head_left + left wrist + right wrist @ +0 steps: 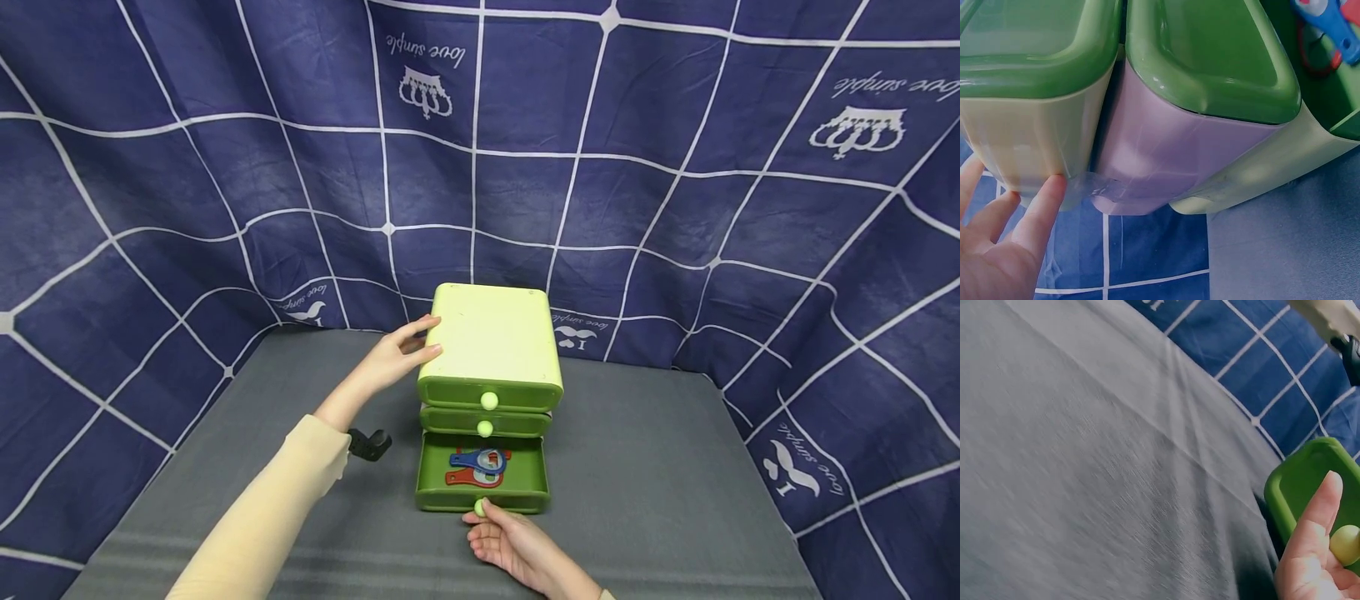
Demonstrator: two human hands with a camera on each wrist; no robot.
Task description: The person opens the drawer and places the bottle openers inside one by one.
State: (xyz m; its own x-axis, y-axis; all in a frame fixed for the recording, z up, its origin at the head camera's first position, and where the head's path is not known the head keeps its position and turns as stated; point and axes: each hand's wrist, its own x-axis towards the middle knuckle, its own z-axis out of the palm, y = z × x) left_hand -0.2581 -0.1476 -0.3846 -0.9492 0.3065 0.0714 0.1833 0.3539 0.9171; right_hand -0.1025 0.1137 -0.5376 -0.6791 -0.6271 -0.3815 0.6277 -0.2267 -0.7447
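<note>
A small drawer cabinet (491,333) with a pale yellow-green top and three green drawers stands on the grey cloth. My left hand (386,360) rests its fingertips on the cabinet's left side, near the top; the left wrist view shows fingers (1041,212) against the cream wall of the top tier. At the front, my right hand (521,550) holds the round knob (480,507) of the bottom drawer (528,479) between thumb and fingers. That drawer is pulled out. Inside lie a blue magnifying glass (467,460) and a red magnifying glass (459,477), partly overlapping.
The middle drawer (450,420) and top drawer (450,392) are closed. Grey cloth (660,475) covers the table. A blue curtain (300,192) with white lines hangs behind and at both sides. A black strap piece (369,445) shows beside my left sleeve.
</note>
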